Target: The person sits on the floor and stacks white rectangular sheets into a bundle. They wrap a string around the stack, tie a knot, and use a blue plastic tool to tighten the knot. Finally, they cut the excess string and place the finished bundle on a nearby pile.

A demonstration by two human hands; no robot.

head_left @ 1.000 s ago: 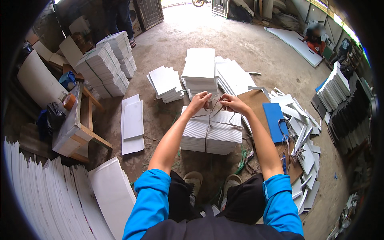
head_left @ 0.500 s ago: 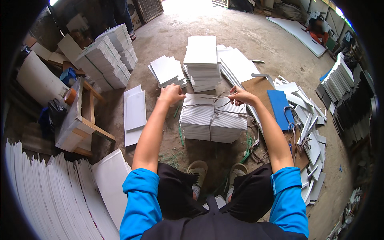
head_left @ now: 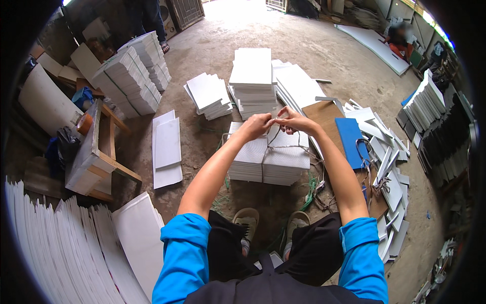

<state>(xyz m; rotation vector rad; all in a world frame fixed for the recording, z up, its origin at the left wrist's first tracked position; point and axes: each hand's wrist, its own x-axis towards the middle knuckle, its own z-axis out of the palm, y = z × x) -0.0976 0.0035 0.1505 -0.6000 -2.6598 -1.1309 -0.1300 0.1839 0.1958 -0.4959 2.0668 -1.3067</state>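
Observation:
A thick stack of white textured sheets [head_left: 287, 161] lies on the floor in front of my feet. Thin greyish cord [head_left: 284, 147] runs across its top and down its front face. Above the far part of the stack, my left hand [head_left: 257, 126] is closed on the cord, knuckles up. My right hand [head_left: 295, 122] pinches the cord right beside it, thumb and fingertips meeting the left fingers. Strands rise from the stack to both hands. The exact spot where the cord ends cross is hidden by my fingers.
Beyond the bundle stand a taller white stack [head_left: 251, 68] and a lower one [head_left: 208, 93]. Right are a blue board [head_left: 349, 142] and scattered white offcuts [head_left: 392, 190]. Left, a wooden bench [head_left: 91, 157] and loose white panels [head_left: 167, 147]. Two people are farther off.
My hands, apart over the stack's far corners before, have come together above its middle. My left hand moved right, drawing the cord up off the top.

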